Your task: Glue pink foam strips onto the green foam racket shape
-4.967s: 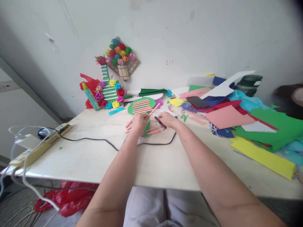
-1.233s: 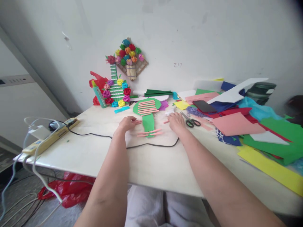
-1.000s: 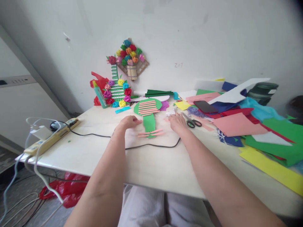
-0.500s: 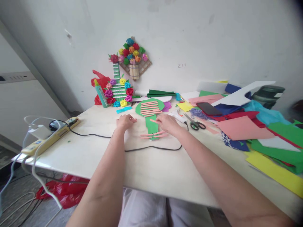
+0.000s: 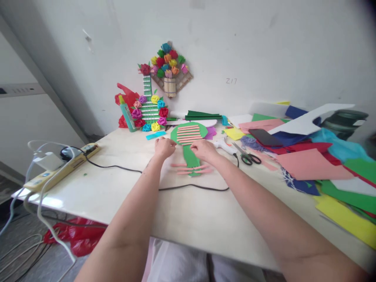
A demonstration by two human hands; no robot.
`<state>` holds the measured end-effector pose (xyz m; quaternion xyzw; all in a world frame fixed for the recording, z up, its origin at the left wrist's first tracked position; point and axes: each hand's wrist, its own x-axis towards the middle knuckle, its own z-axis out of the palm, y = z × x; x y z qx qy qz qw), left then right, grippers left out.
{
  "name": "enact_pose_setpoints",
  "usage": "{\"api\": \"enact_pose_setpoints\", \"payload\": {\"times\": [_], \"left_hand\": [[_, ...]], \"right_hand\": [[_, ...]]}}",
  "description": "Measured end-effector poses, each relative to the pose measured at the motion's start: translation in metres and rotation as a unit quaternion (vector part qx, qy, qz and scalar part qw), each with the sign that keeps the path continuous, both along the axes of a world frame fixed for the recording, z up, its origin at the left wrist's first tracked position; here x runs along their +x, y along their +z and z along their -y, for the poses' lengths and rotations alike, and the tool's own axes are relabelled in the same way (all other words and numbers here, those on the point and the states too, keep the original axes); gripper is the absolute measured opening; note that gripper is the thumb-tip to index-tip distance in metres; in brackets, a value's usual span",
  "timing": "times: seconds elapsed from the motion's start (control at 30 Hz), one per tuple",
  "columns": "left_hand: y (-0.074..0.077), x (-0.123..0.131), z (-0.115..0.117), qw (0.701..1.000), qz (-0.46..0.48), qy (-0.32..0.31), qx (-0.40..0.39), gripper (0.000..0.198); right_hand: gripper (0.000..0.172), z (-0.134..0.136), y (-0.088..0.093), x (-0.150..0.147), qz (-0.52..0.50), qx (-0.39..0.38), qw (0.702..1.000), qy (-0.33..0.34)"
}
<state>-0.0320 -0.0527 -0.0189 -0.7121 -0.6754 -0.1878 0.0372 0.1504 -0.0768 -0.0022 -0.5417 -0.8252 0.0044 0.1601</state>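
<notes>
A green paper shape [image 5: 188, 134] with a round head and a stem lies flat on the white table [image 5: 188, 211]. Pink strips are stuck across its head, and more pink strips [image 5: 192, 169] cross the foot of the stem. My left hand [image 5: 164, 147] rests at the left edge where head meets stem, fingers curled; what they hold is hidden. My right hand [image 5: 204, 150] lies over the stem's top, fingers pinched together, apparently on a thin pink paper strip that is mostly hidden. The two hands nearly touch.
Black-handled scissors [image 5: 248, 157] and a white glue gun [image 5: 225, 145] lie right of my right hand, its black cable [image 5: 190, 188] looping in front. Coloured paper sheets [image 5: 305, 164] and a phone [image 5: 266, 137] cover the right. Paper-flower crafts [image 5: 151, 111] stand at the wall, a power strip [image 5: 63, 163] at left.
The scissors left my right hand and now lie on the table. That hand moved left from beside them onto the green stem with a pink strip; my left hand shifted right and curled.
</notes>
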Motion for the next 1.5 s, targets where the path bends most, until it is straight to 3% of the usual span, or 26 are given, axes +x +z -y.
{"api": "enact_pose_setpoints", "payload": {"times": [0.1, 0.53, 0.87, 1.27, 1.37, 1.5], "left_hand": [[0.005, -0.001, -0.006, 1.000, -0.005, 0.027, -0.003, 0.035], [0.001, 0.017, -0.024, 0.999, 0.005, 0.014, -0.045, 0.036], [-0.006, 0.023, -0.030, 0.993, 0.067, 0.037, -0.086, 0.030], [-0.012, 0.023, -0.027, 0.994, 0.102, 0.027, -0.030, 0.025], [-0.011, 0.022, -0.025, 0.991, 0.130, 0.000, 0.010, 0.029], [-0.011, 0.020, -0.023, 0.972, 0.202, -0.107, 0.054, 0.030]], "right_hand": [[0.029, -0.014, 0.001, 0.013, 0.000, 0.015, 0.999, -0.048], [0.023, -0.047, -0.011, 0.011, 0.101, 0.052, 0.994, -0.011], [0.023, -0.054, -0.011, 0.007, 0.091, 0.017, 0.996, -0.014], [0.021, -0.057, -0.012, 0.012, 0.129, 0.070, 0.989, 0.028], [0.021, -0.055, -0.011, 0.017, 0.116, 0.086, 0.989, 0.027], [0.021, -0.048, -0.003, 0.022, 0.094, 0.084, 0.991, 0.033]]}}
